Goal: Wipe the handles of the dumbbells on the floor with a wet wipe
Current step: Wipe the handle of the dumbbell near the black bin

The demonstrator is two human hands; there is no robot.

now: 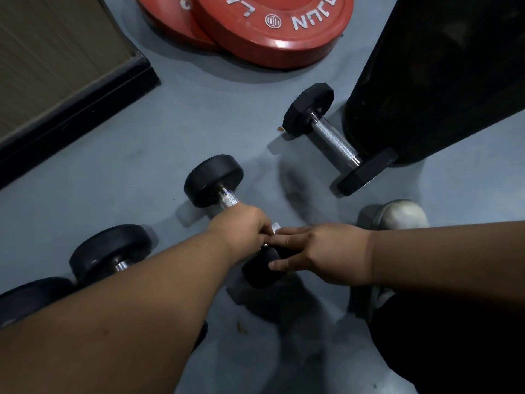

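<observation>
A round-headed black dumbbell lies on the grey floor in the middle. My left hand grips its chrome handle, and a bit of the white wet wipe shows at my fingers. My right hand rests with straight fingers on the near head of that dumbbell. A second round dumbbell lies at the lower left, partly under my left forearm. A hex dumbbell with a bare knurled handle lies to the upper right.
Two red weight plates lie stacked at the top. A large black object stands at the right, touching the hex dumbbell. A black-edged wooden platform fills the upper left. My shoe is beside my right hand.
</observation>
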